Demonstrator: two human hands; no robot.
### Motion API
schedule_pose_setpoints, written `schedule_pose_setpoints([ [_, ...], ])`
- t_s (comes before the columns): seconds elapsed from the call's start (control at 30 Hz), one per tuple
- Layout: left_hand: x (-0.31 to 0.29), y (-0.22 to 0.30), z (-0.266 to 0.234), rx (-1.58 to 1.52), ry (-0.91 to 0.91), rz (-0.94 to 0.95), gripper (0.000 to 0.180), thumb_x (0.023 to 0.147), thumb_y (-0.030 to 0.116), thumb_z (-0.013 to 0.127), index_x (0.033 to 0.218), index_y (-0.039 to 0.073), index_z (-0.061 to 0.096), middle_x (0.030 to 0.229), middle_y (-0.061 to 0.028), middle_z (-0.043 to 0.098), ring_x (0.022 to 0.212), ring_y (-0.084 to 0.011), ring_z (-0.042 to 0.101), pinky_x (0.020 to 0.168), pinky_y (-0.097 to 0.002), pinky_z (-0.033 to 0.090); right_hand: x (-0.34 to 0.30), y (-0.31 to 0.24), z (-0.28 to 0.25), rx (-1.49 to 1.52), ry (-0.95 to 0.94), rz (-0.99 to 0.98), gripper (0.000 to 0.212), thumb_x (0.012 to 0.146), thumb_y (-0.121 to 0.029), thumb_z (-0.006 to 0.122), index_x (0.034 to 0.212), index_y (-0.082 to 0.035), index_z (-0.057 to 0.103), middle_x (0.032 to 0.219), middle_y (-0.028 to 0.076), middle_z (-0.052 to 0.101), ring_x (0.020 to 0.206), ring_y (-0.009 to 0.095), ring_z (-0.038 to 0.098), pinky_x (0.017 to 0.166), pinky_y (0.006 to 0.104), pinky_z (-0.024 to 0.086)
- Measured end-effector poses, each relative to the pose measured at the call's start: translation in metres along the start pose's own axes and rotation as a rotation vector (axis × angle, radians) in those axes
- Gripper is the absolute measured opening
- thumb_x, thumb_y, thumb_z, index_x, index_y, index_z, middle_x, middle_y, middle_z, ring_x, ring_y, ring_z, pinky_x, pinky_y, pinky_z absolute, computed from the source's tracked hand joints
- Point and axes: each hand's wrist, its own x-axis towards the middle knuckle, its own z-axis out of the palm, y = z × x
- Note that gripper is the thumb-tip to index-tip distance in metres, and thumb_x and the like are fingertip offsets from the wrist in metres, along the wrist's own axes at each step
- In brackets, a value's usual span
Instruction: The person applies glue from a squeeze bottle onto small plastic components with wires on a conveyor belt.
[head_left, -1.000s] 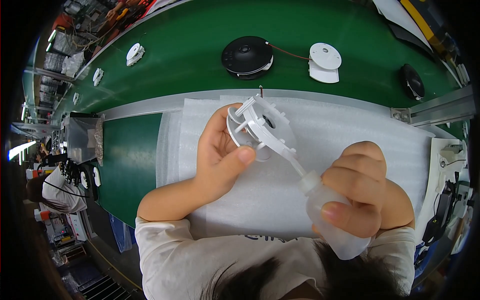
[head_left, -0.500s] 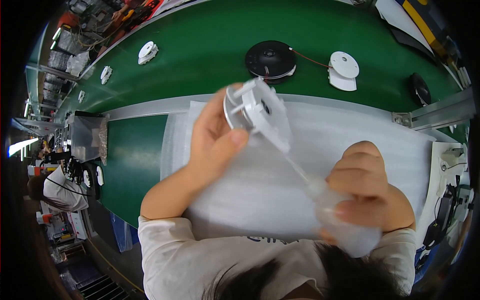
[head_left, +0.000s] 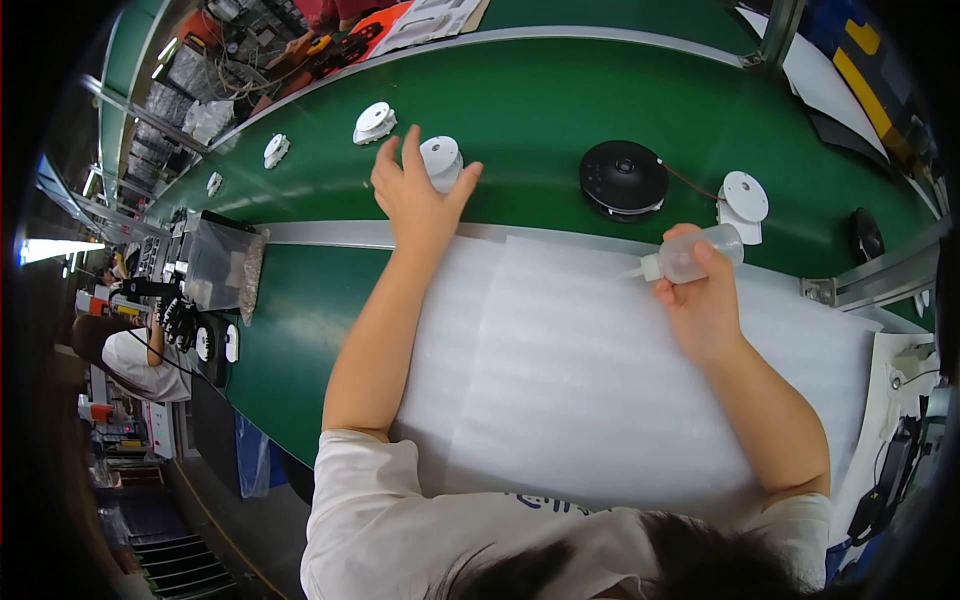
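My left hand (head_left: pixel 418 195) is stretched out over the near edge of the green belt, its fingers spread beside a white round-topped plastic part (head_left: pixel 441 160). That part stands on the belt; whether a fingertip touches it I cannot tell. In my right hand (head_left: pixel 702 285) is a translucent squeeze bottle (head_left: pixel 698 255), tipped sideways with its thin nozzle pointing left. The bottle is above the far edge of the white foam sheet (head_left: pixel 600 370). On the belt beyond it are a black round unit (head_left: pixel 623 180) and a white part (head_left: pixel 744 198), joined by a thin red wire.
More white parts (head_left: pixel 374 122) stand along the belt (head_left: pixel 510 110) to the left. A clear bin (head_left: pixel 217 268) is at the table's left end. Metal posts (head_left: pixel 870 280) frame the right side, with a black disc (head_left: pixel 866 235) close by. Another person (head_left: pixel 140 360) sits far left.
The white part has left my left hand and stands on the belt; that hand has opened. My right hand has moved up and away with the bottle, its nozzle now clear of the part.
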Motion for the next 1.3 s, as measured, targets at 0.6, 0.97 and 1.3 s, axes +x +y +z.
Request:
schedule_pose_setpoints([
  [0.6,-0.007,-0.008,0.006,-0.402,-0.066,0.058,0.027,0.066,0.01,0.06,0.091,0.005,0.053,0.1,-0.0096,0.05,0.094,-0.0274,0.042,0.083,-0.0359,0.033,0.0,-0.002,0.005,-0.043,-0.04,0.028,0.036,0.075,-0.04,0.052,0.094,-0.009,0.048,0.075,0.002,0.046,0.061,0.01,0.045,0.052,0.0193,0.036],
  [0.97,-0.007,-0.007,0.006,-0.397,-0.046,0.073,0.024,0.064,0.008,0.059,0.088,0.006,0.054,0.098,-0.0092,0.051,0.094,-0.0269,0.043,0.082,-0.0361,0.035,0.0,-0.002,0.005,-0.045,-0.049,0.02,0.034,0.075,-0.038,0.052,0.092,-0.009,0.049,0.075,0.003,0.048,0.062,0.01,0.045,0.053,0.0209,0.035],
  [1.3,-0.009,-0.009,0.008,-0.439,-0.095,0.08,0.02,0.064,0.007,0.059,0.084,0.005,0.056,0.098,-0.0103,0.051,0.092,-0.0273,0.045,0.08,-0.0362,0.037,-0.001,-0.002,0.006,-0.059,-0.029,0.035,0.035,0.075,-0.041,0.052,0.092,-0.01,0.049,0.075,0.002,0.047,0.061,0.009,0.045,0.053,0.0196,0.036],
])
